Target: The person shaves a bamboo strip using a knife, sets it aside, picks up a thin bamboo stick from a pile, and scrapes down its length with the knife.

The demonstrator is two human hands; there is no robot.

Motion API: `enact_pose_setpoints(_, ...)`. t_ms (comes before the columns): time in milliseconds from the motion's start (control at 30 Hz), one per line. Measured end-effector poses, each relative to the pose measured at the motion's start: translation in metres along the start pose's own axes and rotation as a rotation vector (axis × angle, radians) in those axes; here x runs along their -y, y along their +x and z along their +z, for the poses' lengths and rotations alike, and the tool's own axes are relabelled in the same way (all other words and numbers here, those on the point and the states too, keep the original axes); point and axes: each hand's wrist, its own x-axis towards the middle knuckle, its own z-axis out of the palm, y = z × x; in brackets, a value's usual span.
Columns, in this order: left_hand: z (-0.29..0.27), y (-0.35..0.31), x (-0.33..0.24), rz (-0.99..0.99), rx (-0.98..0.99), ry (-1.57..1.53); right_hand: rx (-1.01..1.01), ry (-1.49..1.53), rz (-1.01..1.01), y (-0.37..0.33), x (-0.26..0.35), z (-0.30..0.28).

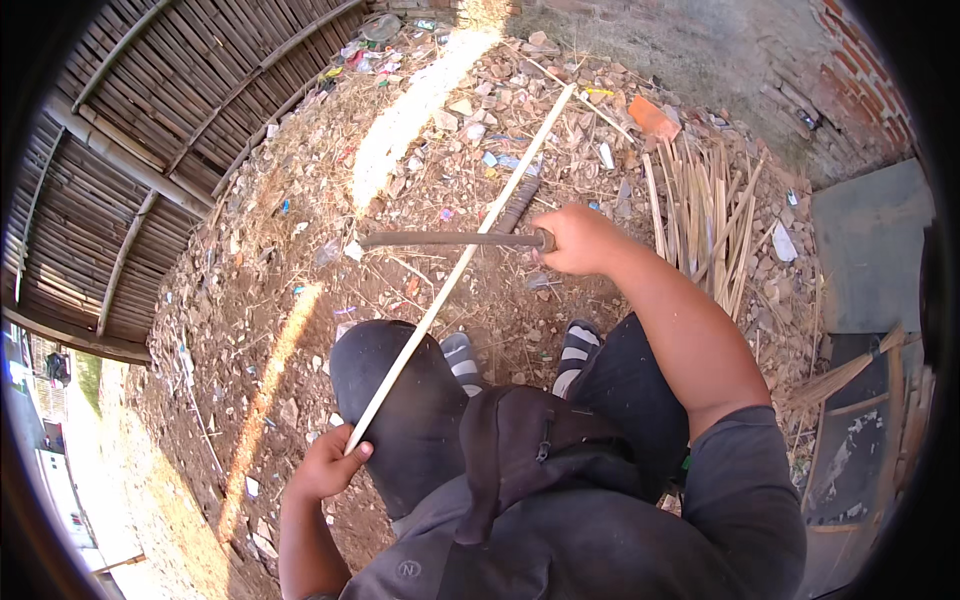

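Note:
My left hand [328, 462] is closed around the near end of a long pale bamboo strip [425, 322], beside my left knee. The strip slants up and away to the right, over the rubble. My right hand [578, 240] grips the handle of a long, dark-bladed knife [440, 239]. Its blade points left and crosses the strip around mid-length; whether the two touch I cannot tell. Just beyond the blade, a dark ridged rod-like piece [518, 207] shows beside the strip, partly hidden.
Split bamboo strips [712, 215] lie piled at the right. An orange brick piece [654, 118] rests among broken rubble before a brick wall [870, 80]. A bamboo-pole wall [120, 170] stands at the left. Grey boards [868, 250] lean at the far right. My feet, in striped socks [462, 362], are on the littered ground.

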Motion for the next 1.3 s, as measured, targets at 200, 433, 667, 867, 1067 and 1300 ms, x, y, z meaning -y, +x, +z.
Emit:
enact_pose_setpoints(200, -0.005, -0.001, -0.044, -0.047, 0.011, 0.142, -0.305, 0.111, 0.109, 0.002, -0.009, 0.016)
enact_pose_setpoints(433, 0.001, -0.006, -0.03, -0.096, -0.032, 0.211, -0.135, 0.017, 0.034, 0.006, -0.016, 0.008)
enact_pose_setpoints(667, 0.016, -0.005, -0.032, -0.04, -0.211, 0.25, -0.042, 0.017, -0.033, -0.002, 0.022, -0.005)
enact_pose_setpoints(867, 0.017, -0.002, -0.026, 0.063, -0.253, 0.304, -0.045, 0.231, 0.118, 0.011, -0.026, 0.008)
enact_pose_setpoints(1067, 0.022, -0.002, -0.035, 0.033, -0.283, 0.342, -0.168, 0.042, 0.069, 0.006, -0.014, 0.012)
enact_pose_setpoints(1300, 0.018, -0.004, -0.036, 0.034, -0.317, 0.455, 0.037, 0.185, 0.095, 0.013, -0.031, 0.015)
